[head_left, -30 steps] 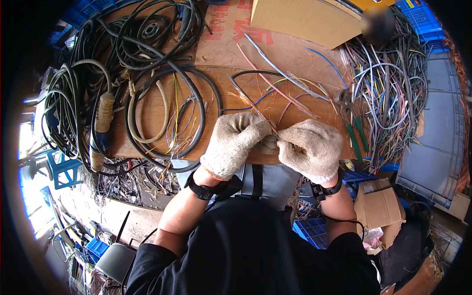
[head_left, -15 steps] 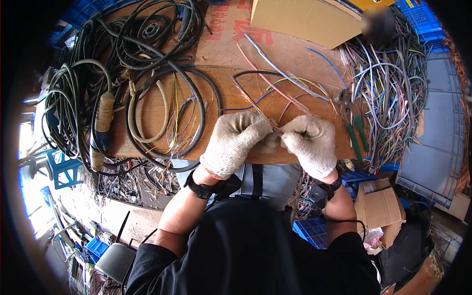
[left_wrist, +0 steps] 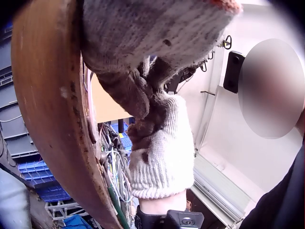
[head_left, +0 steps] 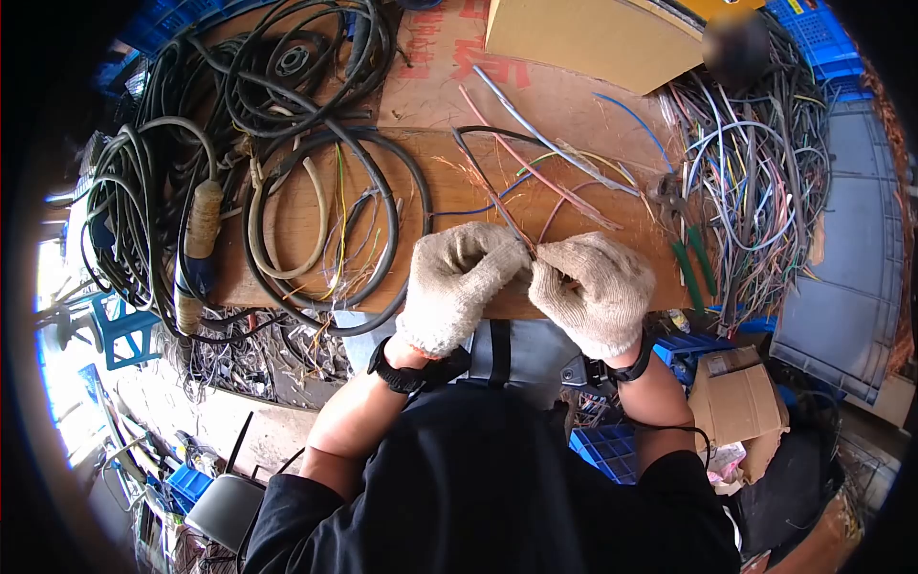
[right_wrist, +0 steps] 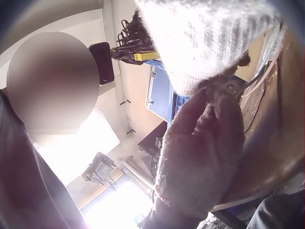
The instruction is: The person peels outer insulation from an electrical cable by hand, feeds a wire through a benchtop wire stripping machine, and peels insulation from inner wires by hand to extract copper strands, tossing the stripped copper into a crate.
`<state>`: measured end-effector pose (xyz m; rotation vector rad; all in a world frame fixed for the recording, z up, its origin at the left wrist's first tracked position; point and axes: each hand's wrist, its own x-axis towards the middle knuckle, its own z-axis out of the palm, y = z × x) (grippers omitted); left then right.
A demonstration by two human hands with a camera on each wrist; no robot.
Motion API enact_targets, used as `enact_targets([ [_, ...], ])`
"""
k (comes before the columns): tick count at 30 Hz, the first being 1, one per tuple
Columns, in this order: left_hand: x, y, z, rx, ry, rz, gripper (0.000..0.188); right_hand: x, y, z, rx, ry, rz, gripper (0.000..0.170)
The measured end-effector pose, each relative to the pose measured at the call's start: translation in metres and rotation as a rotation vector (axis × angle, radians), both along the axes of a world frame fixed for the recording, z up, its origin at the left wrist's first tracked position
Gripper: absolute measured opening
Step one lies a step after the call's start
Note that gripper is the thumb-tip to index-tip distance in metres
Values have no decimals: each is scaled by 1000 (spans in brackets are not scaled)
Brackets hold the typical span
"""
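Note:
Both hands wear off-white knit gloves and meet fingertip to fingertip over the front edge of the wooden bench [head_left: 402, 158]. A thin dark cable [head_left: 497, 203] slants down from the bench into their fingers, with fine bare copper strands [head_left: 467, 172] beside its upper part. My left hand [head_left: 454, 292] pinches this cable between thumb and fingers. Close against it, my right hand [head_left: 598, 292] pinches at the same spot with thumb and forefinger. In the left wrist view the right glove [left_wrist: 162, 148] touches the left fingertips; the gripped cable part is mostly hidden.
Thick black cable coils [head_left: 392, 191] lie on the left. Beyond the hands are a pink wire [head_left: 516, 153] and a grey-blue wire [head_left: 535, 129]. Green-handled pliers [head_left: 693, 253] rest at the right, beside a heap of stripped wires [head_left: 755, 191]. A beige box [head_left: 593, 43] stands behind.
The right hand drew slightly away and turned, then came back against the left fingertips. The cable's upper part and copper strands have shifted a little on the bench; the left hand has barely moved.

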<state>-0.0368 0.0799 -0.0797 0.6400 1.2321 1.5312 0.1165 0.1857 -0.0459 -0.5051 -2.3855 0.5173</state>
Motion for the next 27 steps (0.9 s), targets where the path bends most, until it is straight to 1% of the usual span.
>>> enact_targets([
  [2, 0, 1, 1, 4, -30, 17, 16, -1, 0, 2, -17, -3, 13, 29],
  [4, -2, 2, 4, -46, -20, -13, 19, -2, -1, 2, -28, -23, 2, 26],
  [8, -5, 3, 3, -30, -42, -60, 20, -1, -1, 2, -45, -13, 21, 23],
  [10, -5, 4, 6, -54, 43, -91, 20, 0, 1, 3, -19, -3, 39, 22],
  [11, -5, 4, 6, -54, 43, -92, 20, 1, 3, 4, -19, -3, 38, 22],
  [13, -7, 4, 7, -14, 33, -139, 22, 5, 8, 6, -151, -64, 106, 21],
  [14, -8, 4, 7, -14, 33, -140, 22, 5, 11, 6, -152, -64, 106, 21],
  [16, -10, 5, 7, -1, 18, -209, 23, 3, 16, 7, -308, -17, 159, 14],
  [17, -11, 5, 6, -2, 19, -208, 23, 4, 20, 7, -309, -17, 161, 14],
  [19, -12, 5, 2, -1, 6, -241, 24, 6, 25, 8, -474, -131, 185, 11],
  [20, -13, 5, 3, -1, 7, -240, 24, 5, 25, 11, -533, -139, 186, 6],
  [21, -14, 5, 4, -13, -21, -254, 24, 6, 26, 10, -533, -138, 187, 6],
  [23, -16, 5, 6, -25, -49, -268, 24, 9, 28, 9, -900, -194, 161, 4],
  [24, -17, 6, 7, -31, -52, -287, 26, 10, 29, 8, -900, -195, 161, 4],
  [26, -18, 6, 7, -37, -56, -305, 28, 10, 30, 5, -1067, -180, 168, 8],
  [27, -18, 6, 6, -37, -52, -307, 28, 10, 30, 4, -1067, -180, 168, 8],
])
